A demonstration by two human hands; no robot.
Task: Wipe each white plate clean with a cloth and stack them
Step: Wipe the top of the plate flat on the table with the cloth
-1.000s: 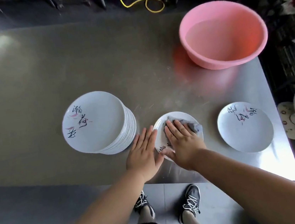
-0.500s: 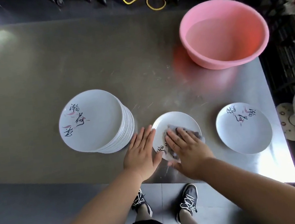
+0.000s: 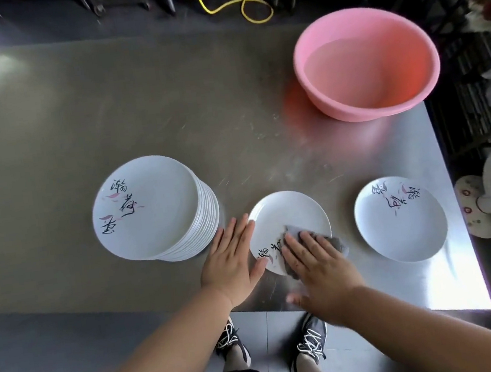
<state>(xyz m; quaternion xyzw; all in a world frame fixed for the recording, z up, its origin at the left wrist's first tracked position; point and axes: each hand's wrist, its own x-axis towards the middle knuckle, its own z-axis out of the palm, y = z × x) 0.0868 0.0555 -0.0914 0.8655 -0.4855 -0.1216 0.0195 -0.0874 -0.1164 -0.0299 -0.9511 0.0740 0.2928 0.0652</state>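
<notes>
Plate stack (image 3: pixel 148 207) at 9 o'clock on steel table (image 3: pixel 46 133), calligraphy on top plate. Left hand (image 3: pixel 232 261) just right of stack, fingers straight and flat, thumb side touching left rim of middle plate (image 3: pixel 288 217). Middle plate at 6 o'clock, near table's front edge. Right hand (image 3: pixel 315 263) flat on grey cloth (image 3: pixel 334 241), fingers straight, pressing cloth onto plate's near-right part. Single plate (image 3: pixel 400 219) at 3 o'clock, apart. Pink basin (image 3: pixel 366 62) holding water at 1 o'clock.
</notes>
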